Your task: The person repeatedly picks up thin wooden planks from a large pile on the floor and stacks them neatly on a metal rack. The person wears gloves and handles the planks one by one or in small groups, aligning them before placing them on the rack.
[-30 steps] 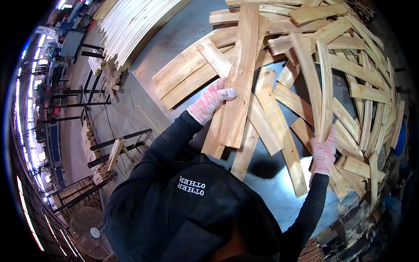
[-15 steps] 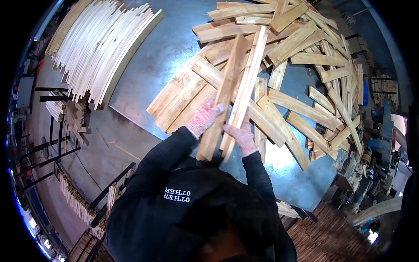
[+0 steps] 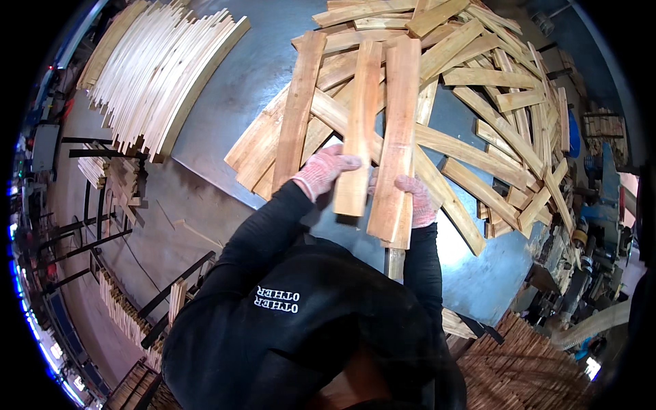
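Observation:
My left hand (image 3: pixel 322 172), in a pink-and-white knit glove, grips the lower part of a light wooden board (image 3: pixel 360 130), its thumb across the face. My right hand (image 3: pixel 418 200), gloved alike, is closed around the right edge of wooden boards (image 3: pixel 398 137); a second edge shows beneath the top one. Both holds point away from me, their broad faces up, with a narrow gap between them. Left of my left hand, another board (image 3: pixel 298 109) rests on the pile. The fingers under the boards are hidden.
A metal-topped table (image 3: pixel 225 116) carries a loose heap of boards (image 3: pixel 478 130) on the far and right sides. At far left stands a stack of thin pale strips (image 3: pixel 164 75). Machinery with a ribbed hose (image 3: pixel 591 328) is at the right, and black metal racks (image 3: pixel 89 236) at the left.
The boards in my hands have turned from edge-on to broad face up and moved apart. One more board now lies to the left on the pile. My right hand has shifted right.

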### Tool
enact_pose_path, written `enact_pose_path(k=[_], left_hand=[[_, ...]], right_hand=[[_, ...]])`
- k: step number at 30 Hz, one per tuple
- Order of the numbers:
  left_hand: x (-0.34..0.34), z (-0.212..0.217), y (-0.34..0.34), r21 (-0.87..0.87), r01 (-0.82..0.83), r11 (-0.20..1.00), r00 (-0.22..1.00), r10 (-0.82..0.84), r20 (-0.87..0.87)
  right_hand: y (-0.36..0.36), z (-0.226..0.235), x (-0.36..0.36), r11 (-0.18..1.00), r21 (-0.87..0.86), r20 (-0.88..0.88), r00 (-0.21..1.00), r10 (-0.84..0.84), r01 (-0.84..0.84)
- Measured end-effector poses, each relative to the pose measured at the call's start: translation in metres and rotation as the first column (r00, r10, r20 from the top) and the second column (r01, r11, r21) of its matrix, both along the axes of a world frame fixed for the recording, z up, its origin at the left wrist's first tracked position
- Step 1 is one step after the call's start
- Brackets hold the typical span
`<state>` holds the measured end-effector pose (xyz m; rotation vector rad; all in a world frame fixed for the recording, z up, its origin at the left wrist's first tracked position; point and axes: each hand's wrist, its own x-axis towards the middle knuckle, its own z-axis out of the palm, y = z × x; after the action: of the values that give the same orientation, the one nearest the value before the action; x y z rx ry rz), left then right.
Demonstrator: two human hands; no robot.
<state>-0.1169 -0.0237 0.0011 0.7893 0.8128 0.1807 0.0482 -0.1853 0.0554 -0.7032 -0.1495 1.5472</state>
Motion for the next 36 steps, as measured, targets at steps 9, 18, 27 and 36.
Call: enact_pose_path(k=[9, 18, 27, 36], left_hand=[[-0.019, -0.018, -0.037, 0.110, -0.050, 0.993, 0.997, 0.043, 0.065], [-0.001, -0.018, -0.063, 0.057, -0.128, 0.990, 0.992, 0.128, -0.001], [-0.043, 0.054, -0.029, 0.338, -0.079, 0.938, 0.989, 0.116, -0.092], [-0.149, 0.086, 0.141, 0.572, 0.642, 0.510, 0.281, 0.538, -0.795]], right_hand=[[0.013, -0.054, -0.007, 0.925, -0.372, 0.673, 0.710, 0.207, 0.082], [-0.006, -0.024, 0.011, 0.934, -0.357, 0.861, -0.394, 0.320, -0.021], [-0.061, -0.062, 0.067, 0.800, -0.569, 0.602, -0.567, 0.563, 0.190], [-0.121, -0.078, 0.038, 0.754, -0.575, 0.463, -0.632, 0.621, 0.318]])
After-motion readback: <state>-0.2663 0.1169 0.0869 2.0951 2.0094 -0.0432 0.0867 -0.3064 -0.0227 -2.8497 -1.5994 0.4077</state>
